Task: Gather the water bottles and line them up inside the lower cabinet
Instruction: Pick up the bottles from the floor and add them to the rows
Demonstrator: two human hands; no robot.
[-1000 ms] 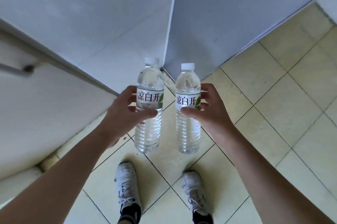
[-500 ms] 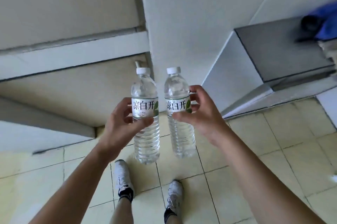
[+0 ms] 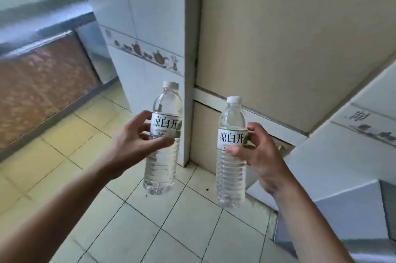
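I hold two clear water bottles with white caps and white labels, both upright above the tiled floor. My left hand (image 3: 130, 145) grips the left bottle (image 3: 161, 164) around its label. My right hand (image 3: 260, 155) grips the right bottle (image 3: 231, 168) at its label, thumb in front. The bottles are apart, the right one a little lower. A beige cabinet front (image 3: 289, 37) stands straight ahead behind the bottles, with a lower beige panel (image 3: 205, 132) under a white strip; no open cabinet interior shows.
A white tiled pillar (image 3: 150, 27) with a teapot border stands left of the beige cabinet. A brown woven-pattern panel (image 3: 42, 82) under a counter runs along the left. A white tiled counter edge (image 3: 342, 155) juts in at the right. Pale yellow floor tiles (image 3: 75, 134) lie below.
My view has swung round and up, from the floor and my shoes to the pillar and beige cabinet front. Both bottles stay gripped and have spread farther apart.
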